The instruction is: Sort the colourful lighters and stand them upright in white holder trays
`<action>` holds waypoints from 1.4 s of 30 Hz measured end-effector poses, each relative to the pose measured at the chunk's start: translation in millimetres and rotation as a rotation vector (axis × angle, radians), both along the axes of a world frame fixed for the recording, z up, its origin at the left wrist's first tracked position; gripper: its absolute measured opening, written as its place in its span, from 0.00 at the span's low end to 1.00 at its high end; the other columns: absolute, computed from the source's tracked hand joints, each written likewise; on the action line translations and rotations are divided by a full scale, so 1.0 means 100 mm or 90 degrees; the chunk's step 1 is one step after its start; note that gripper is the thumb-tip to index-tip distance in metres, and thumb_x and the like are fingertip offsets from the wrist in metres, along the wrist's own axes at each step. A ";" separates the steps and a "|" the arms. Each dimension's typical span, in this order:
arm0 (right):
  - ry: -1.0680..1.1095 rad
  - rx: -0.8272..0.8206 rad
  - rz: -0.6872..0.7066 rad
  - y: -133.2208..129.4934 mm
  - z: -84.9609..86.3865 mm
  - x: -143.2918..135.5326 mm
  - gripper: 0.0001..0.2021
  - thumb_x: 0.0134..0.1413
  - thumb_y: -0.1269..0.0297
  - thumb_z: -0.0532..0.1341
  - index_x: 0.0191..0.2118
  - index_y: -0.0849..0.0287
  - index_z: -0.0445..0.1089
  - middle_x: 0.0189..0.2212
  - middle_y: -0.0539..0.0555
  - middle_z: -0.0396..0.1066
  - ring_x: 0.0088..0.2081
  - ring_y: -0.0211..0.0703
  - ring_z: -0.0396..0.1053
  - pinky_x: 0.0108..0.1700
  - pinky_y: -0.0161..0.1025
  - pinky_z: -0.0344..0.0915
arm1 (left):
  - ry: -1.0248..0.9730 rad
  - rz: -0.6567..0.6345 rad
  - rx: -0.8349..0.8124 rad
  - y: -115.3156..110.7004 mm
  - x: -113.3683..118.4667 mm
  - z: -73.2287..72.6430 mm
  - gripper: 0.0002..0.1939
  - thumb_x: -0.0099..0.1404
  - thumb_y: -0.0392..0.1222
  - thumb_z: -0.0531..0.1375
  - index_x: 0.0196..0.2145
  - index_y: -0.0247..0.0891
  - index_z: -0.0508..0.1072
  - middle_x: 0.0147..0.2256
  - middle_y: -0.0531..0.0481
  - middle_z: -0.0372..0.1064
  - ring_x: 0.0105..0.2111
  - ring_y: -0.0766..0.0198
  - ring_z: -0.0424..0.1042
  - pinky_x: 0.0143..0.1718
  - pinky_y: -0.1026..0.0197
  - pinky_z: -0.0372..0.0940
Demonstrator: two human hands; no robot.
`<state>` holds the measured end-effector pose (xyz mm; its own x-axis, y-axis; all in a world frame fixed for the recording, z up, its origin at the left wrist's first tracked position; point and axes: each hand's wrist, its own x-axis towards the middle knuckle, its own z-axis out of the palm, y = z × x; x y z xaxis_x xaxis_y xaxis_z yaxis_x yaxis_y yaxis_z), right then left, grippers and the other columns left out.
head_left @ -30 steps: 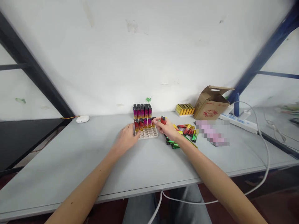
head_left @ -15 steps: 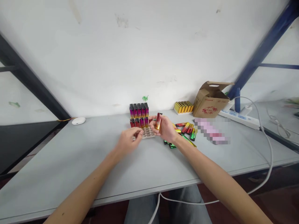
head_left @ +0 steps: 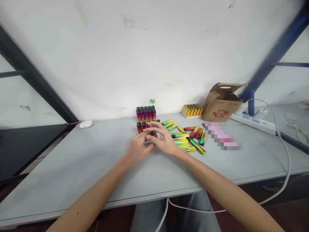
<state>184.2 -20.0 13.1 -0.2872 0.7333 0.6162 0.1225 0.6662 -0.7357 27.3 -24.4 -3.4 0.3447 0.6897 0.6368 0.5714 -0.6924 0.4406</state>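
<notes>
Between my two hands a lighter with a black top (head_left: 153,132) stands upright, low over the pale tray (head_left: 159,136). My right hand (head_left: 162,138) is closed around it, thumb and fingers on its sides. My left hand (head_left: 139,146) lies against the tray's left front, its fingertips meeting my right hand; what it holds, if anything, is hidden. Just behind my hands is a row of lighters (head_left: 139,128), red at the left. Further back stands a block of purple and orange lighters (head_left: 146,114). Most of the tray is covered by my hands.
Loose green, yellow and red lighters (head_left: 181,136) lie right of my hands. Behind them are a tray of yellow lighters (head_left: 193,110) and an open cardboard box (head_left: 220,108). A power strip (head_left: 256,123) with a white cable is at the right, a white case (head_left: 86,124) at the left.
My right hand has moved left and down with the lighter, bringing it over the tray. My left hand has shifted right to meet it. The view has shifted slightly.
</notes>
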 end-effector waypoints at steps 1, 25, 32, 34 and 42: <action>-0.013 -0.003 0.001 -0.01 -0.01 -0.02 0.12 0.57 0.56 0.62 0.46 0.46 0.75 0.55 0.54 0.63 0.59 0.49 0.61 0.60 0.52 0.58 | 0.003 0.011 -0.009 0.00 0.00 0.00 0.10 0.62 0.38 0.55 0.40 0.39 0.72 0.39 0.44 0.75 0.38 0.58 0.74 0.38 0.58 0.68; 0.240 -0.255 -0.140 0.41 -0.03 0.39 0.27 0.56 0.37 0.49 0.38 0.56 0.71 0.43 0.56 0.70 0.35 0.40 0.69 0.35 0.39 0.65 | -0.532 -0.223 -0.730 0.04 -0.11 0.37 0.26 0.66 0.60 0.46 0.42 0.37 0.70 0.28 0.47 0.64 0.31 0.59 0.68 0.39 0.52 0.69; 0.245 -0.260 -0.161 0.46 -0.05 0.45 0.28 0.55 0.35 0.49 0.35 0.55 0.72 0.40 0.56 0.72 0.34 0.42 0.68 0.33 0.39 0.65 | -0.504 -0.224 -0.752 0.04 -0.13 0.38 0.21 0.66 0.58 0.47 0.35 0.39 0.68 0.37 0.41 0.71 0.42 0.52 0.73 0.48 0.46 0.68; 0.237 -0.265 -0.162 0.48 -0.06 0.46 0.29 0.55 0.35 0.48 0.35 0.56 0.72 0.34 0.55 0.72 0.32 0.42 0.68 0.33 0.39 0.64 | -0.524 -0.230 -0.759 0.05 -0.13 0.38 0.20 0.66 0.57 0.47 0.35 0.39 0.68 0.37 0.40 0.72 0.43 0.51 0.73 0.49 0.45 0.68; 0.245 -0.268 -0.175 0.46 -0.03 0.46 0.26 0.56 0.38 0.49 0.33 0.57 0.71 0.37 0.57 0.73 0.33 0.42 0.68 0.33 0.38 0.64 | -0.550 -0.209 -0.767 0.05 -0.13 0.36 0.21 0.66 0.59 0.48 0.34 0.39 0.68 0.31 0.43 0.70 0.38 0.53 0.74 0.48 0.44 0.68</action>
